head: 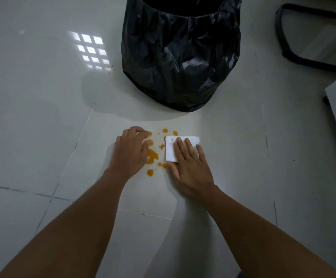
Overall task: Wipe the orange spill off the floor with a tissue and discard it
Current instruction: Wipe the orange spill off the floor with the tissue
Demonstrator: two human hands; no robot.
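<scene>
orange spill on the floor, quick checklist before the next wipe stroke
1. Folded white tissue flat on the pale tiled floor: ok.
2. Right hand pressing on the tissue: ok.
3. Orange liquid spill cleared: not ok, most drops remain left of the tissue.
4. Left hand clear of the drops: not ok, it rests at their edge.
5. Black bag-lined bin open: ok.
6. Tissue underside soaked: cannot tell.

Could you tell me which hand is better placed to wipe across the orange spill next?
The right hand: it already presses the tissue flat at the orange spill's right edge. The left hand rests on the floor holding nothing.
</scene>
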